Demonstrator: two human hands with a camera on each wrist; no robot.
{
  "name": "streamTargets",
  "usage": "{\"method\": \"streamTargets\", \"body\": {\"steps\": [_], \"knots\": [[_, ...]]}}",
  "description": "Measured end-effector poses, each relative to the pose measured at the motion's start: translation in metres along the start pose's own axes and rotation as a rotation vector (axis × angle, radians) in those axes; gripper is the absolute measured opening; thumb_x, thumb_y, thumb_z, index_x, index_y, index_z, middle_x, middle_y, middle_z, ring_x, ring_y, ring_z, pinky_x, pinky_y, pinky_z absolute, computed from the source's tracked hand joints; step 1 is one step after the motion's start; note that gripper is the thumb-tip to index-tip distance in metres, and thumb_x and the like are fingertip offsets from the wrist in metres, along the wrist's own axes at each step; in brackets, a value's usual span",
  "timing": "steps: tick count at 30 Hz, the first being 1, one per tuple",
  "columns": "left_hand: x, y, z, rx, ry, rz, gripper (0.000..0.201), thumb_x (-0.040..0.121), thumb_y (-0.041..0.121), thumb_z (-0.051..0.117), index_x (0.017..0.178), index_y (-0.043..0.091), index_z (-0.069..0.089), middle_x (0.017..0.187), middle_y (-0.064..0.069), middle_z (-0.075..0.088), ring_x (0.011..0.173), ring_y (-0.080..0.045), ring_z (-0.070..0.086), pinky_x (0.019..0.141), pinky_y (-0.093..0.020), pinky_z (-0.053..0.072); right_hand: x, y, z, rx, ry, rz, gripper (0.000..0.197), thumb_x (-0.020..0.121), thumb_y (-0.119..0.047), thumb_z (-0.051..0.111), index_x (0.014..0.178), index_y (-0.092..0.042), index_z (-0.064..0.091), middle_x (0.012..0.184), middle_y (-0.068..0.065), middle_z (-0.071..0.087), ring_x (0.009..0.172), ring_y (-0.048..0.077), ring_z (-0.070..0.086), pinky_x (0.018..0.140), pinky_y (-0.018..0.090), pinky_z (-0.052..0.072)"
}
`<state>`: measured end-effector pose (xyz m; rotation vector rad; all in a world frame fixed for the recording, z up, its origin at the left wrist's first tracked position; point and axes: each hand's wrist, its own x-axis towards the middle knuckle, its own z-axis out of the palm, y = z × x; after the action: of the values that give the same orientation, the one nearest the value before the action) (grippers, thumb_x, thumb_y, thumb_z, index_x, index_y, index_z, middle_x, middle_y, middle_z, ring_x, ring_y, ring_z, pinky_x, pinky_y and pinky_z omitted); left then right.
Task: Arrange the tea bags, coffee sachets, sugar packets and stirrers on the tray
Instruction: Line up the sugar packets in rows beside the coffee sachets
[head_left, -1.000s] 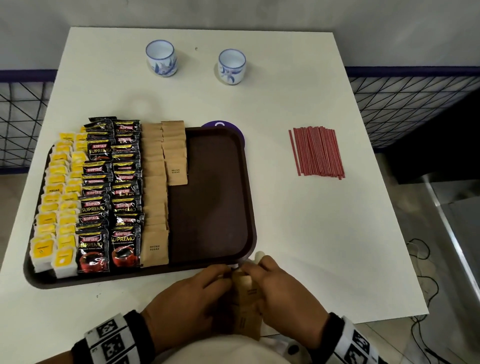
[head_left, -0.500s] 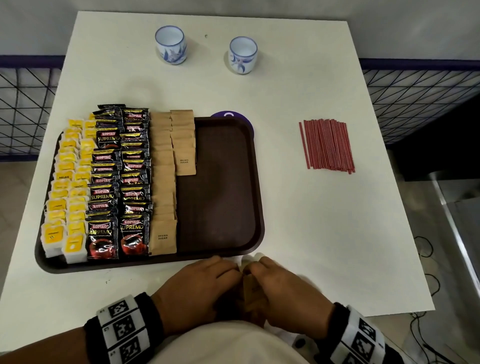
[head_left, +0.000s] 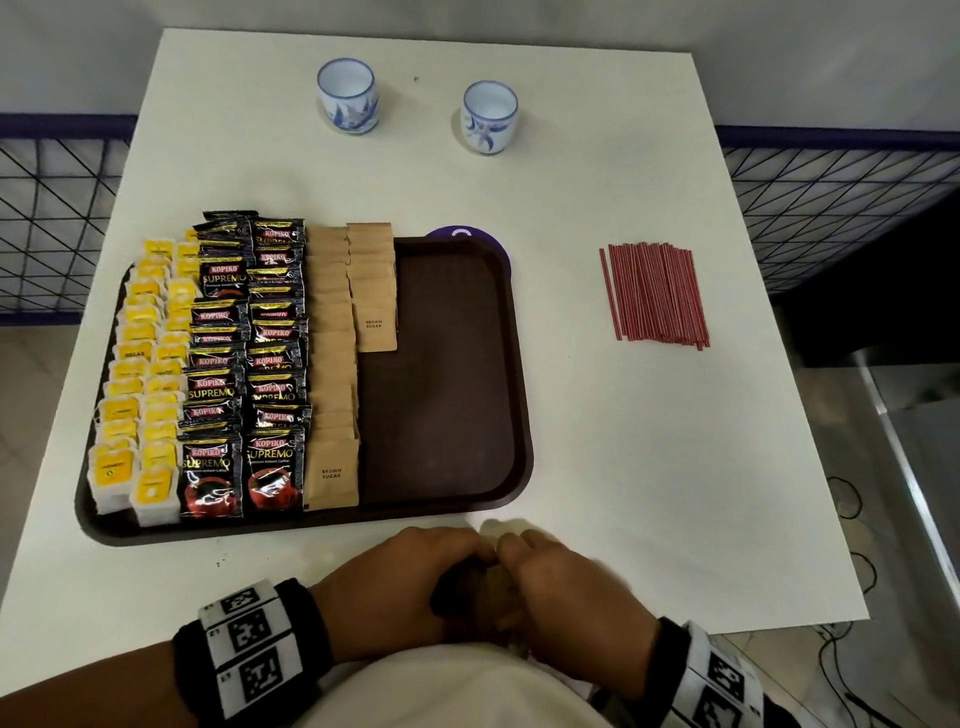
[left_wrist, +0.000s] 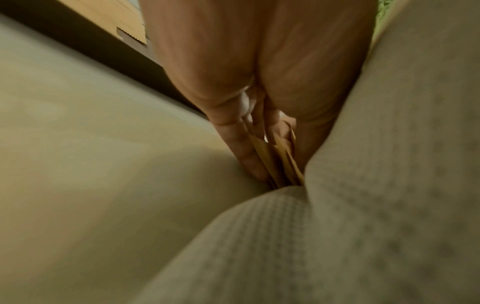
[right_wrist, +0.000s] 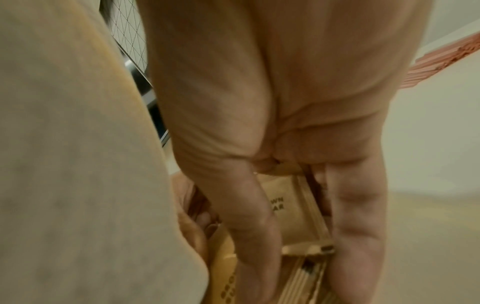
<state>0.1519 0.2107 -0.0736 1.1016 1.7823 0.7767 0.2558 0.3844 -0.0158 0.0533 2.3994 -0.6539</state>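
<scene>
A dark brown tray (head_left: 452, 415) lies on the white table and holds rows of yellow tea bags (head_left: 140, 400), black coffee sachets (head_left: 244, 364) and brown sugar packets (head_left: 332, 364). Its right half is bare. Red stirrers (head_left: 654, 293) lie in a bundle on the table to the right. At the near table edge, my left hand (head_left: 415, 582) and right hand (head_left: 561, 587) meet around a stack of brown sugar packets (right_wrist: 288, 207). In the left wrist view, thumb and fingers pinch the packets (left_wrist: 278, 156). The right wrist view shows fingers curled round the stack.
Two blue-and-white cups (head_left: 347, 93) (head_left: 488, 115) stand at the far side of the table. A purple disc (head_left: 462, 236) peeks from under the tray's far edge. Wire mesh railings flank the table on both sides, and cables lie on the floor at right.
Both hands have stayed together at the near edge, pulling slightly toward my body with the packet stack. The camera view shifted a little; tray contents are unchanged.
</scene>
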Motion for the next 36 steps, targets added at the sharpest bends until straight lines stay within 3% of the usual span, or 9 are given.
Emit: {"method": "streamTargets", "body": {"steps": [6, 10, 14, 17, 20, 25, 28, 33, 36], "knots": [[0.002, 0.005, -0.004, 0.089, -0.097, -0.037, 0.04, 0.085, 0.044, 0.072, 0.122, 0.034, 0.06, 0.113, 0.012, 0.069, 0.097, -0.003, 0.065, 0.085, -0.027, 0.054, 0.004, 0.002, 0.001, 0.15, -0.042, 0.002, 0.037, 0.085, -0.018, 0.062, 0.121, -0.018, 0.053, 0.119, 0.0, 0.06, 0.106, 0.018, 0.058, 0.071, 0.021, 0.036], [0.005, 0.012, -0.009, 0.249, -0.184, -0.079, 0.029, 0.087, 0.044, 0.069, 0.108, 0.026, 0.062, 0.104, 0.005, 0.068, 0.09, -0.014, 0.063, 0.08, -0.036, 0.054, 0.004, 0.009, -0.001, 0.29, -0.029, 0.032, 0.021, 0.08, -0.013, 0.064, 0.098, -0.023, 0.058, 0.094, -0.011, 0.059, 0.084, 0.008, 0.054, 0.064, 0.013, 0.041], [0.005, 0.013, -0.012, 0.34, -0.272, -0.105, 0.027, 0.089, 0.043, 0.066, 0.108, 0.025, 0.067, 0.107, 0.001, 0.064, 0.093, -0.018, 0.062, 0.081, -0.037, 0.054, 0.006, 0.025, -0.001, 0.545, -0.001, 0.105, 0.015, 0.079, -0.013, 0.069, 0.089, -0.023, 0.063, 0.09, -0.005, 0.071, 0.086, 0.011, 0.068, 0.083, 0.036, 0.056], [0.002, 0.012, -0.014, 0.323, -0.291, -0.116, 0.03, 0.09, 0.043, 0.065, 0.115, 0.027, 0.068, 0.112, 0.002, 0.058, 0.097, -0.017, 0.059, 0.084, -0.034, 0.051, 0.006, 0.03, -0.003, 0.76, 0.057, 0.171, 0.019, 0.084, 0.0, 0.058, 0.082, -0.019, 0.062, 0.081, 0.007, 0.072, 0.082, 0.026, 0.072, 0.08, 0.048, 0.06], [-0.002, 0.013, -0.017, 0.274, -0.289, -0.065, 0.031, 0.091, 0.041, 0.065, 0.118, 0.027, 0.067, 0.122, 0.011, 0.05, 0.101, -0.011, 0.058, 0.088, -0.029, 0.05, 0.006, 0.034, -0.003, 0.843, 0.034, 0.204, 0.02, 0.091, 0.006, 0.052, 0.083, -0.011, 0.058, 0.08, 0.016, 0.067, 0.078, 0.028, 0.072, 0.08, 0.05, 0.06], [-0.003, 0.017, -0.02, 0.303, -0.33, -0.032, 0.031, 0.092, 0.038, 0.064, 0.12, 0.025, 0.066, 0.122, 0.007, 0.057, 0.107, -0.013, 0.056, 0.091, -0.032, 0.049, 0.007, 0.039, -0.003, 0.716, -0.055, 0.243, 0.024, 0.092, -0.007, 0.062, 0.073, -0.016, 0.052, 0.068, -0.01, 0.065, 0.074, 0.025, 0.075, 0.076, 0.043, 0.06], [-0.002, 0.019, -0.022, 0.337, -0.355, -0.031, 0.03, 0.092, 0.038, 0.064, 0.118, 0.023, 0.066, 0.117, 0.002, 0.06, 0.106, -0.016, 0.057, 0.091, -0.036, 0.049, 0.007, 0.037, -0.002, 0.711, -0.11, 0.23, 0.03, 0.093, -0.005, 0.062, 0.069, -0.017, 0.047, 0.055, -0.017, 0.056, 0.072, 0.026, 0.073, 0.076, 0.047, 0.061], [-0.004, 0.015, -0.024, 0.311, -0.369, 0.0, 0.028, 0.093, 0.037, 0.065, 0.118, 0.022, 0.064, 0.115, 0.001, 0.061, 0.105, -0.017, 0.057, 0.092, -0.036, 0.049, 0.01, 0.034, 0.001, 0.752, -0.114, 0.243, 0.019, 0.094, -0.007, 0.059, 0.082, 0.002, 0.049, 0.074, 0.004, 0.051, 0.072, 0.029, 0.072, 0.076, 0.05, 0.061], [-0.005, 0.013, -0.023, 0.251, -0.355, 0.034, 0.029, 0.094, 0.036, 0.067, 0.12, 0.023, 0.063, 0.117, 0.0, 0.06, 0.105, -0.013, 0.054, 0.09, -0.025, 0.045, 0.01, 0.035, -0.001, 0.822, -0.086, 0.246, 0.018, 0.095, -0.006, 0.057, 0.08, -0.001, 0.049, 0.08, 0.01, 0.048, 0.075, 0.03, 0.074, 0.078, 0.049, 0.061]]}}
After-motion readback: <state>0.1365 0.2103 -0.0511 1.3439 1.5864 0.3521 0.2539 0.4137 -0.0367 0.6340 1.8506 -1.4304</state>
